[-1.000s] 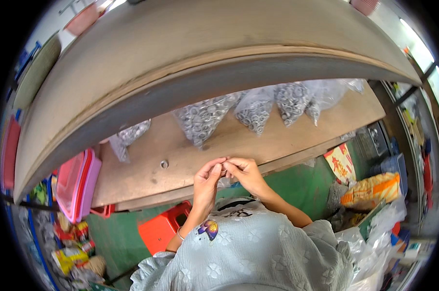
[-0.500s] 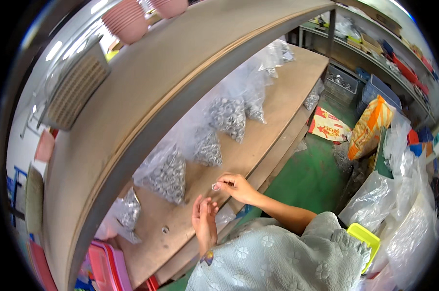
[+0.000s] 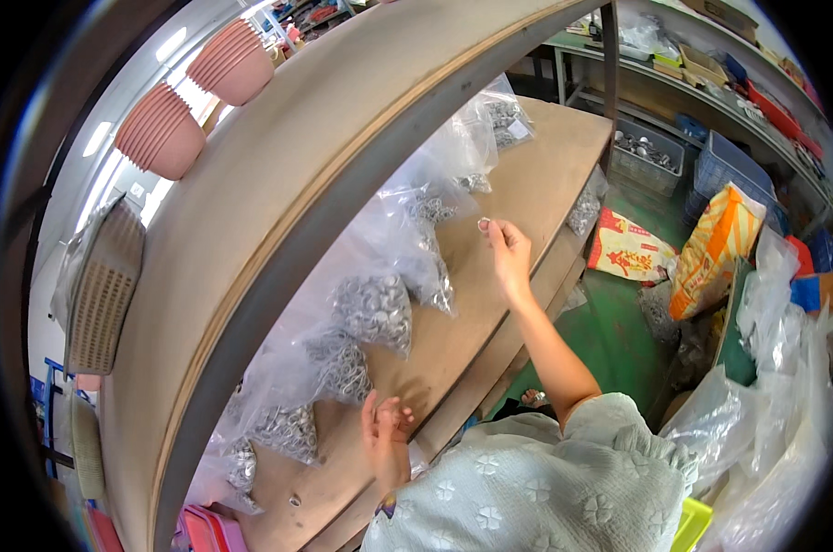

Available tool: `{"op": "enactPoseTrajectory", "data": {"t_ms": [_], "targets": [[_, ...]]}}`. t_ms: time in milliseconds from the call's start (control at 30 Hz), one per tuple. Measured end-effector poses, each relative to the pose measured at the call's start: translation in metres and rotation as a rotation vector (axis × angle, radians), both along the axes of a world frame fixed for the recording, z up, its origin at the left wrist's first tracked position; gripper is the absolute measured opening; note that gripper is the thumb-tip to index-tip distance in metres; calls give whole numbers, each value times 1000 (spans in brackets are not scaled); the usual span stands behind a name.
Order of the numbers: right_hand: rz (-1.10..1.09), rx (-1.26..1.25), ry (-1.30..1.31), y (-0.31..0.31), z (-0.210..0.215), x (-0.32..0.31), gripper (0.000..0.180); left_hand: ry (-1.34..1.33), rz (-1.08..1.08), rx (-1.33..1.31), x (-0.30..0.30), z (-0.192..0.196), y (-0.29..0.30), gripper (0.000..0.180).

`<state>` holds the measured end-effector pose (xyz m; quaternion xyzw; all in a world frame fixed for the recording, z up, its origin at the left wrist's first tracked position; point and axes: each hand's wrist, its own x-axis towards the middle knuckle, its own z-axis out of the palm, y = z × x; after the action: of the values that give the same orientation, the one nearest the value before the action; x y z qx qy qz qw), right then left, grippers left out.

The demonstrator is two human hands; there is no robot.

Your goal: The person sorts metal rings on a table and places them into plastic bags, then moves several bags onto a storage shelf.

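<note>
Reaching out over the wooden shelf [image 3: 453, 354], my right hand [image 3: 509, 250] pinches a small silvery metal ring [image 3: 484, 224] between thumb and fingertips. Beside it on the shelf lie see-through plastic bags of grey metal parts; the nearest is a bag of small pieces [image 3: 430, 208]. My left hand [image 3: 387, 437] hovers by the shelf's front edge with its fingers loosely bent and apart, holding nothing. Close to that hand sit a bag of rings [image 3: 338, 363] and a bag of larger flat parts [image 3: 375, 308]. One loose metal piece [image 3: 294, 500] rests farther left on the shelf.
An upper shelf board [image 3: 278, 175] crosses in front of the bags, carrying stacked pink pots [image 3: 163, 133] and a woven plastic basket [image 3: 108, 285]. On the green floor to the right are an orange-white sack [image 3: 718, 253], a grey crate [image 3: 647, 158] and plastic sheeting [image 3: 757, 405].
My right hand has moved away from my left, farther out along the shelf, still with the ring. My left hand has stayed near the front edge. The view has shifted.
</note>
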<state>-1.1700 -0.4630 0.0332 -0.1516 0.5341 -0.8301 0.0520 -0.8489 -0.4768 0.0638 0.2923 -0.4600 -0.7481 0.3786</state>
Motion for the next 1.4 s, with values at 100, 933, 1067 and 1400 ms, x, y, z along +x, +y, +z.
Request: {"op": "enactPoseTrajectory", "data": {"t_ms": [100,933,1067,1400], "targets": [[13,44,242,-15,6,-51,18,-10,-23,-19,-37,1,3,41],[132,256,1250,7,9,-102,14,-87,-202,-351,-188,43,-1,36],[108,262,1304,22,2,-107,15,-161,81,-675,-234,84,-10,45],[136,220,1275,32,20,-103,12,-655,230,-1298,-273,114,-66,23]]}}
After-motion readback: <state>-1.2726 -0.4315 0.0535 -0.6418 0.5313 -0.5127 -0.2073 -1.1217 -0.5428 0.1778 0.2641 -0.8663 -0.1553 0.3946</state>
